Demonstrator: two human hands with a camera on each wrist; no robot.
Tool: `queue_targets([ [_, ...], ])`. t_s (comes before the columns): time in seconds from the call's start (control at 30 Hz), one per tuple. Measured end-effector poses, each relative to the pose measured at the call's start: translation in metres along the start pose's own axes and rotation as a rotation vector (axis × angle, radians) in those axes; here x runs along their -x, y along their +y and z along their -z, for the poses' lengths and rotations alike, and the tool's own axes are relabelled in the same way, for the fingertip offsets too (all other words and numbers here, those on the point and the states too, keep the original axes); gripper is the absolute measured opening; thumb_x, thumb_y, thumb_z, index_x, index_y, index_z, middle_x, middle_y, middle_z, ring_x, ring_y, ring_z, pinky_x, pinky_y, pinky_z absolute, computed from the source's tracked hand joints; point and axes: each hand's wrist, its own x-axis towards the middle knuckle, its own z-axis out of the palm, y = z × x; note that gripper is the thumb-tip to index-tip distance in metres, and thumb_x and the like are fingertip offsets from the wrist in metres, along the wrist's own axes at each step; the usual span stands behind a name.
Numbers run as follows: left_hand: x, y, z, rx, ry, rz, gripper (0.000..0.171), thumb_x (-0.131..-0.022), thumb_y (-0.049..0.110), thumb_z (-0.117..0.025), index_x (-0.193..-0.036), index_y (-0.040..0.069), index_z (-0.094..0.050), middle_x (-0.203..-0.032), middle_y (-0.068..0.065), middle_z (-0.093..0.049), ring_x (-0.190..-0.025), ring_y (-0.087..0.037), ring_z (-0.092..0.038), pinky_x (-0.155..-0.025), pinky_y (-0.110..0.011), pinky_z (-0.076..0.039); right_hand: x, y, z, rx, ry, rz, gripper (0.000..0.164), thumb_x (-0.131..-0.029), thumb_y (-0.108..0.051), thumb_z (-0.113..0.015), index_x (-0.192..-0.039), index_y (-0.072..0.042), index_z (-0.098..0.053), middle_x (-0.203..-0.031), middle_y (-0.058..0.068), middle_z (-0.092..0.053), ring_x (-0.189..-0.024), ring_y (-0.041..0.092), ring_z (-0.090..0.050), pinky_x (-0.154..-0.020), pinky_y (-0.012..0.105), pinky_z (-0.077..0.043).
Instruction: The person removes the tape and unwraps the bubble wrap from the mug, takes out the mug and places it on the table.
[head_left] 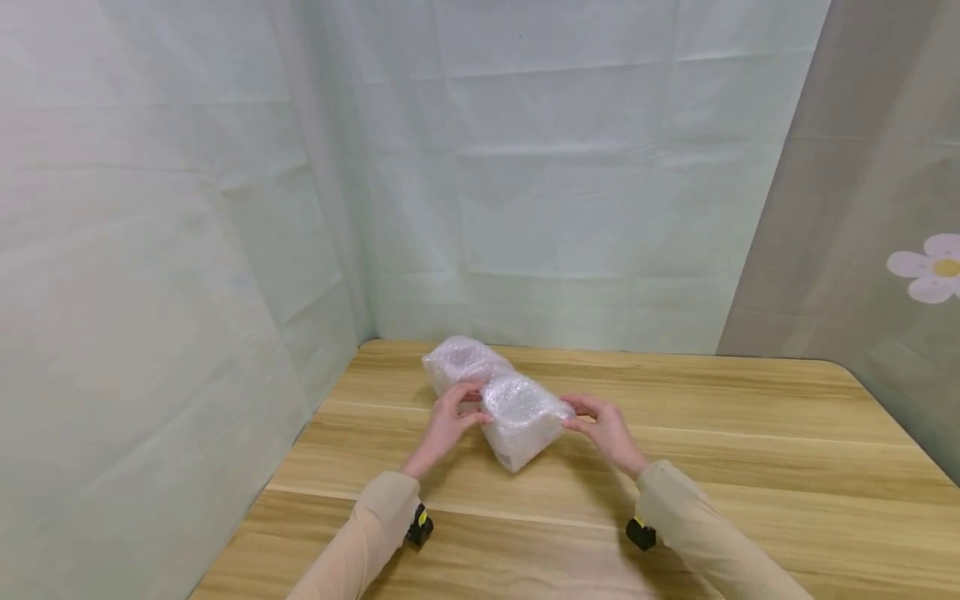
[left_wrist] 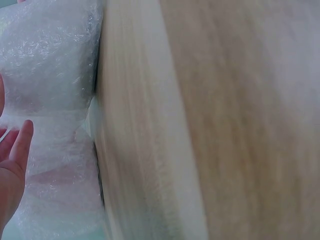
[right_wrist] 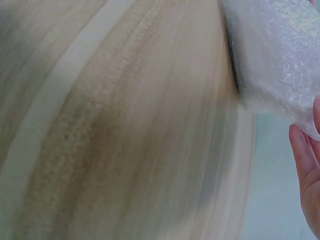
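A package in clear bubble wrap [head_left: 517, 408] lies on the wooden table in the head view. It has a front section and a back section with a narrower fold between them. My left hand [head_left: 450, 414] holds its left side near that fold, thumb and fingers spread a little apart on the wrap. At the right end, my right hand [head_left: 606, 429] pinches the edge of the wrap between thumb and fingers. The left wrist view catches both sections of the package [left_wrist: 50, 60] and the left thumb beside them. What the wrap encloses is hidden.
The wood-grain table [head_left: 720, 467] has rounded far corners. Pale green curtains [head_left: 555, 192] hang behind it and along the left. A brown panel with a white flower [head_left: 930, 265] stands at the right. A small black camera [head_left: 641, 533] sits at the right wrist.
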Motion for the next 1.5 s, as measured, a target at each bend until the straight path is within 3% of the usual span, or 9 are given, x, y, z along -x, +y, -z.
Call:
queue_targets([
  [0.2, 0.001, 0.021, -0.001, 0.037, -0.018, 0.019, 0.047, -0.067, -0.010, -0.071, -0.109, -0.015, -0.050, -0.108, -0.028, -0.050, -0.097, -0.044, -0.051, -0.078, -0.040, -0.048, -0.001, -0.001, 0.002, 0.003, -0.017, -0.012, 0.039, -0.076, 0.000, -0.069, -0.112, 0.008, -0.058, -0.098, 0.016, -0.063, -0.094, 0.030, -0.058, -0.078, 0.034, -0.048],
  [0.4, 0.001, 0.039, -0.002, 0.012, -0.032, 0.043, 0.046, -0.067, -0.011, -0.071, -0.107, -0.017, -0.049, -0.106, -0.030, -0.050, -0.096, -0.044, -0.051, -0.078, -0.045, -0.047, 0.000, -0.001, 0.005, -0.009, -0.024, -0.022, 0.037, -0.076, 0.000, -0.069, -0.111, 0.006, -0.059, -0.097, 0.014, -0.064, -0.094, 0.030, -0.058, -0.078, 0.034, -0.048],
  [1.13, -0.002, 0.045, -0.010, 0.014, -0.039, 0.044, 0.046, -0.066, -0.009, -0.073, -0.104, -0.017, -0.050, -0.102, -0.030, -0.051, -0.094, -0.048, -0.050, -0.080, -0.053, -0.043, 0.001, 0.002, 0.017, 0.004, -0.038, 0.001, 0.036, -0.077, 0.000, -0.068, -0.110, 0.009, -0.058, -0.094, 0.017, -0.063, -0.090, 0.032, -0.058, -0.075, 0.032, -0.049],
  [1.5, -0.005, 0.046, -0.019, -0.001, -0.062, 0.021, 0.044, -0.067, -0.011, -0.072, -0.103, -0.019, -0.049, -0.097, -0.031, -0.051, -0.091, -0.050, -0.049, -0.078, -0.052, -0.044, 0.009, -0.022, 0.027, -0.027, -0.042, 0.027, 0.034, -0.075, 0.013, -0.064, -0.108, 0.018, -0.054, -0.095, 0.027, -0.060, -0.090, 0.042, -0.056, -0.075, 0.036, -0.049],
])
